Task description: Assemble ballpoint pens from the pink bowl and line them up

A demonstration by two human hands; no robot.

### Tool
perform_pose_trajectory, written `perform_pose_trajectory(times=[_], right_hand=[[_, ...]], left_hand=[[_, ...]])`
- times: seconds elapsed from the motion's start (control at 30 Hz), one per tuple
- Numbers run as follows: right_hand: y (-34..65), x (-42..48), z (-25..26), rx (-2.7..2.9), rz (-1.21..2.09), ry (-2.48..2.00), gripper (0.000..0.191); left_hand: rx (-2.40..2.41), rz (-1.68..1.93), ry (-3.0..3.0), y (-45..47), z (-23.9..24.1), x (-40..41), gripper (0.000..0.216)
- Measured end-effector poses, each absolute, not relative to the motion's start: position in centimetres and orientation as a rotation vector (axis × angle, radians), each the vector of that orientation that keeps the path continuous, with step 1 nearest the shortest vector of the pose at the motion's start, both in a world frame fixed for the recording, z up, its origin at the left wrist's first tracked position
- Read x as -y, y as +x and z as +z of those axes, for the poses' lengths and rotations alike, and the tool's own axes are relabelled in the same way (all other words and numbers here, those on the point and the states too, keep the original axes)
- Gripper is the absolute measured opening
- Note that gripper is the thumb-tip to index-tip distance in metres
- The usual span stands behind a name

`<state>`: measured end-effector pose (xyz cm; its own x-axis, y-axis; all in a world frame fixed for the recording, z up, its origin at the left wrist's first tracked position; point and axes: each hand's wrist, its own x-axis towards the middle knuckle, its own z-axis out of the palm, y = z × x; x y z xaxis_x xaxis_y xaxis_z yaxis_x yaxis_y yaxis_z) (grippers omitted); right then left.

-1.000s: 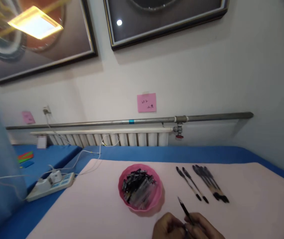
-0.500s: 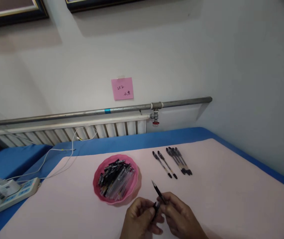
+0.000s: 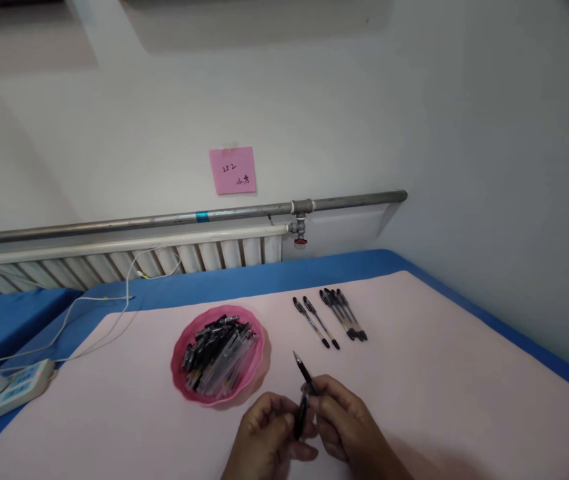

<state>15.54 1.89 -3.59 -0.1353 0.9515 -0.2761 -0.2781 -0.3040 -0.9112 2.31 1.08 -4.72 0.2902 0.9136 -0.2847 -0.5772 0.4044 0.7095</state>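
Low in the middle of the head view, my right hand [image 3: 347, 427] pinches a black pen [image 3: 302, 370] whose tip points up and away. My left hand [image 3: 264, 440] is closed on a small dark pen part [image 3: 300, 417], likely a cap, right beside the pen's lower end. Both hands hover over the pink mat [image 3: 439, 373]. A pink bowl [image 3: 180, 347] full of pens and caps sits just beyond and left of my left hand. Several finished black pens [image 3: 332, 313] lie in a row on the mat beyond my right hand.
The mat covers a blue table [image 3: 274, 277] against a white wall. A white power strip [image 3: 9, 390] with cables lies at the left edge. A radiator [image 3: 164, 257] and a metal pipe [image 3: 244, 213] run along the wall, with a pink note [image 3: 232, 171] above.
The view has tilted down and right, so the wall pictures left the frame. My hands came more fully into view, and the dark part in my left hand now sits against the pen.
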Motion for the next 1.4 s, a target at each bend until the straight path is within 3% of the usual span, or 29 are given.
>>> perform_pose_trajectory(times=[0.23, 0.63, 0.83, 1.13, 1.4], right_hand=[[15.2, -0.9, -1.6, 0.835, 1.680, -1.097, 0.016], [15.7, -0.9, -2.3, 0.737, 1.724, -1.013, 0.030], [16.1, -1.0, -2.1, 0.685, 1.790, -1.001, 0.026], [17.4, -0.5, -0.9, 1.124, 1.384, -1.312, 0.023], [18.3, -0.6, -0.9, 1.327, 1.284, -1.324, 0.024]], left_hand=[[-0.718, 0.890, 0.576, 1.9, -3.6, -0.8, 0.027], [-0.809, 1.041, 0.347, 1.2, -2.7, -1.0, 0.021], [-0.870, 1.116, 0.247, 1.1, -2.3, -1.1, 0.024], [-0.916, 1.231, 0.295, 0.4, -0.4, -1.5, 0.023], [-0.921, 1.274, 0.289, -0.1, -0.9, -1.5, 0.025]])
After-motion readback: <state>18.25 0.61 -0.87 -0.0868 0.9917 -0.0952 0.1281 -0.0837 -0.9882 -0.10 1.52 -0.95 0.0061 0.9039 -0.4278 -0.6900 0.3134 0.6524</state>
